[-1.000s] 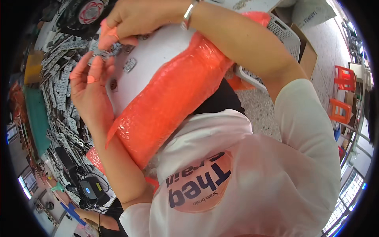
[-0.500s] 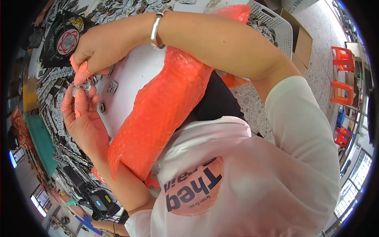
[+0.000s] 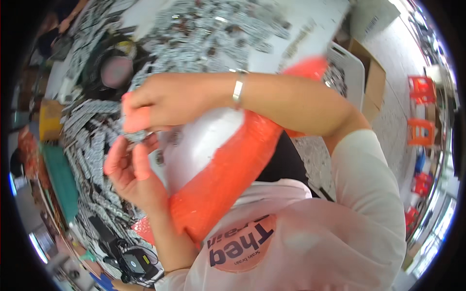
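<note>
My left hand [image 3: 133,169] is closed with its thumb and fingers around a small silver metal part [image 3: 137,137]. Over it my right hand [image 3: 162,104], a silver bangle on its wrist, pinches the same part from above. Coral-coloured finger covers wrap some fingertips of both hands. Motion blur and the fingers hide most of the part's shape. Beyond the hands, many flat silver metal parts [image 3: 94,160] lie in rows and heaps on the white table [image 3: 301,17]. A sheet of red bubble wrap [image 3: 223,179] lies along the table edge beneath my forearms.
A black fan [image 3: 116,70] stands past my right hand. At the right are a white basket [image 3: 354,72] of metal parts, a cardboard box [image 3: 374,85] and orange stools [image 3: 420,131]. A black device with cables [image 3: 138,262] sits near my left elbow. Another person's hand [image 3: 64,25] shows at upper left.
The whole view has shifted, so hands, fan and table appear farther right and lower, and more heaped parts show at the top. Both hands stay together on the metal part.
</note>
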Motion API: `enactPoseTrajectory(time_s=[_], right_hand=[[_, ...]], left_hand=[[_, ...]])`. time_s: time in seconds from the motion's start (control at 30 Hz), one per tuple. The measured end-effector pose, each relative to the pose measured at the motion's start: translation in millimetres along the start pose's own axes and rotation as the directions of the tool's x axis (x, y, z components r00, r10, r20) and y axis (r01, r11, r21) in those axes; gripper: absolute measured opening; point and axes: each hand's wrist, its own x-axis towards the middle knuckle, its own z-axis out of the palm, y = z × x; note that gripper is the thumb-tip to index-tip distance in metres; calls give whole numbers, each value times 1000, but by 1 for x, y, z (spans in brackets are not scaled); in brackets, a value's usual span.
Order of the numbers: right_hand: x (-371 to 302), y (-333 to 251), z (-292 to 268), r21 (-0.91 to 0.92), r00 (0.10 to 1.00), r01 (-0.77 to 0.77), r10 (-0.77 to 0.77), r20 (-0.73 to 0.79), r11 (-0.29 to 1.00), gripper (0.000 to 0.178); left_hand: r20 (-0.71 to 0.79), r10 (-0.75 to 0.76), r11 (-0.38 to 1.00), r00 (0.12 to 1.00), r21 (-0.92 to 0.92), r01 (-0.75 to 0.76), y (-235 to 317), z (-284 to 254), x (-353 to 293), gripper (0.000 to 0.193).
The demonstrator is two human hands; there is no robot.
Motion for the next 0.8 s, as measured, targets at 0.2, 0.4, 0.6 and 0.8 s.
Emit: enactPoseTrajectory(time_s=[0.2,0.4,0.6,0.8], right_hand=[[-14,-7,-3,-149,985,-131,112,-130,980,20],[-12,-4,5,-83,982,-163,153,-112,983,17],[-6,1,15,-19,947,-258,249,-204,966,14],[-13,5,14,-340,978,-86,15,-207,936,13]], left_hand=[[73,65,995,995,-78,-60,-13,6,4,27],[66,199,979,978,22,-201,-14,-3,10,27],[63,281,956,958,65,-285,-15,-5,17,26],[64,306,929,950,199,-312,-6,-3,18,25]])
